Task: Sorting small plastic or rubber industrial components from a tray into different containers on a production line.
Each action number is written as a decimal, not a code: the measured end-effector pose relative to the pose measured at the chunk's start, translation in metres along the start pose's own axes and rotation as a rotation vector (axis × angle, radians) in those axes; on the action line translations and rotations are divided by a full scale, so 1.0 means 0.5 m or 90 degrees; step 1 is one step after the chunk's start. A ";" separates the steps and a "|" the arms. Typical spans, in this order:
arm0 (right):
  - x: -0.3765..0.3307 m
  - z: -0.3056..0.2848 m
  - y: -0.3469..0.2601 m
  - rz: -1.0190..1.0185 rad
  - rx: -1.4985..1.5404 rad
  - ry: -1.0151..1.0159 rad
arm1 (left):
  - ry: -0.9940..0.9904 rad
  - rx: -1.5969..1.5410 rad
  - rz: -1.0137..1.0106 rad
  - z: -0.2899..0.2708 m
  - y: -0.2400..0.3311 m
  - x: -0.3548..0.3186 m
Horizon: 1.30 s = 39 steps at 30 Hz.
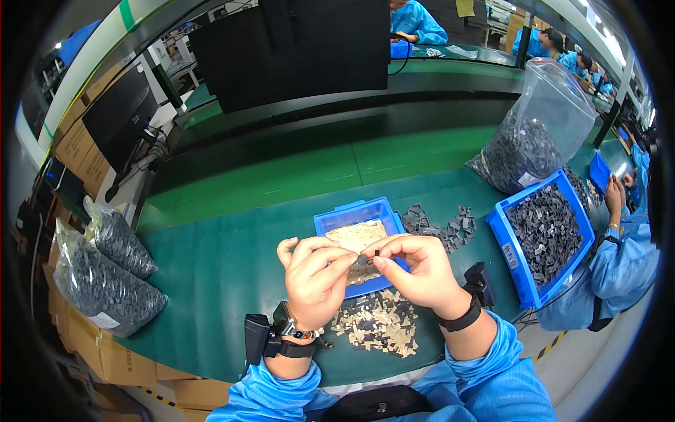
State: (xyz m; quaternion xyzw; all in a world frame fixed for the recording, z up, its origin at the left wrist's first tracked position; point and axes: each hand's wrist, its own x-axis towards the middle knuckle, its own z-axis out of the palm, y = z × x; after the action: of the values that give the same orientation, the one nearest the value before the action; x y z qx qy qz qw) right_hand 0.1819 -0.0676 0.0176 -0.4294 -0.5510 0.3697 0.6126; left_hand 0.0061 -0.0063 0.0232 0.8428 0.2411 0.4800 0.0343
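Nearest the body, both blue-sleeved forearms come up from the lower edge, each wrist wearing a black band, and the two hands meet above the green counter [232, 267]. The left hand [314, 278] and right hand [416, 271] each have their grip closed, fingertips pinched together on one small dark part [365, 259] held between them, raised close under the eyes, likely so fine work on it can be seen. Directly below lies a loose heap of tan and dark pieces [376, 322], within easy reach of either hand. Just behind the hands sits a small blue tray [351, 213] holding tan pieces, and beside it a scatter of grey parts [439, 225]. To the right stands a larger blue bin [508, 239] full of dark parts, with a clear bag [541, 126] of the same behind it. At the left edge lie two more filled bags [105, 278]. Farther off runs a conveyor belt [295, 172], where another person in blue sits at the right.
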 end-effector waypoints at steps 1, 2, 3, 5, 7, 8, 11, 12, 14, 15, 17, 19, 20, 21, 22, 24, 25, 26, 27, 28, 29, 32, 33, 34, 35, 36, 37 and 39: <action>0.000 0.001 0.001 -0.002 -0.015 0.008 | -0.001 0.001 0.001 0.001 0.000 -0.001; 0.000 0.000 0.002 -0.002 -0.015 0.010 | -0.003 0.001 0.003 0.003 0.000 -0.002; 0.000 -0.001 0.005 -0.008 -0.043 0.015 | -0.005 0.000 0.004 0.004 0.000 -0.003; 0.001 0.000 0.005 -0.014 -0.069 0.019 | -0.003 0.008 0.005 0.003 0.002 -0.003; 0.001 0.001 0.002 -0.021 -0.086 0.027 | -0.002 0.011 0.006 0.005 0.002 -0.005; 0.001 0.001 0.002 -0.021 -0.085 0.028 | 0.001 0.013 0.006 0.006 0.002 -0.005; 0.001 -0.002 0.001 -0.042 -0.084 0.023 | 0.005 0.017 -0.001 0.007 0.003 -0.005; 0.001 -0.003 0.000 -0.037 -0.093 0.008 | 0.004 0.016 0.000 0.008 0.003 -0.005; 0.001 -0.004 -0.003 -0.033 -0.100 -0.007 | 0.004 0.021 -0.003 0.007 0.004 -0.005; 0.002 -0.003 -0.004 -0.032 -0.105 -0.008 | 0.003 0.022 -0.002 0.007 0.004 -0.005; 0.001 -0.004 -0.006 -0.032 -0.111 -0.007 | 0.002 0.016 -0.007 0.008 0.006 -0.004; 0.001 -0.003 -0.008 -0.036 -0.121 -0.004 | 0.006 0.006 -0.008 0.013 0.002 -0.008; 0.001 -0.001 -0.008 -0.037 -0.120 -0.004 | 0.011 -0.003 -0.011 0.014 0.000 -0.009; 0.001 0.000 -0.009 -0.040 -0.122 -0.003 | 0.011 -0.002 -0.010 0.012 0.001 -0.009; 0.001 0.000 -0.009 -0.043 -0.126 0.000 | 0.013 0.001 -0.008 0.013 0.002 -0.009; 0.001 -0.001 -0.011 -0.041 -0.127 0.002 | 0.014 0.004 -0.005 0.014 0.002 -0.008; 0.001 -0.001 -0.011 -0.038 -0.128 0.002 | 0.016 0.004 -0.004 0.014 0.002 -0.009; 0.002 0.000 -0.012 -0.039 -0.127 0.002 | 0.017 0.003 -0.004 0.014 0.002 -0.009; 0.002 0.001 -0.014 -0.027 -0.121 0.000 | 0.017 0.003 -0.003 0.012 0.002 -0.009; 0.002 0.000 -0.015 -0.014 -0.115 -0.001 | 0.011 0.008 -0.002 0.010 0.003 -0.007; 0.002 -0.001 -0.016 -0.014 -0.115 0.001 | 0.005 0.013 0.000 0.010 0.003 -0.006; 0.003 -0.003 -0.016 -0.006 -0.098 -0.009 | 0.007 -0.004 -0.017 0.012 0.001 -0.007; 0.004 -0.005 -0.016 -0.013 -0.103 -0.013 | 0.006 -0.004 -0.017 0.012 0.001 -0.007; 0.005 -0.005 -0.016 -0.019 -0.107 -0.018 | 0.008 -0.011 -0.021 0.012 0.001 -0.007; 0.005 -0.005 -0.017 -0.019 -0.107 -0.018 | 0.009 -0.017 -0.024 0.012 0.001 -0.007; 0.004 -0.004 -0.019 -0.002 -0.099 -0.019 | 0.008 -0.017 -0.024 0.011 0.001 -0.007; 0.004 -0.004 -0.020 0.015 -0.091 -0.020 | 0.007 -0.018 -0.025 0.012 0.001 -0.007; 0.004 -0.006 -0.019 0.026 -0.081 -0.016 | 0.006 -0.020 -0.025 0.013 0.000 -0.008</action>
State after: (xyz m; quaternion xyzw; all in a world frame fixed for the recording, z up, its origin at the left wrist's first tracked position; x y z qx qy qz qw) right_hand 0.1848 -0.0694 0.0269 -0.4739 -0.5723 0.3520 0.5692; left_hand 0.0097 -0.0071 0.0167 0.8351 0.2500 0.4869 0.0557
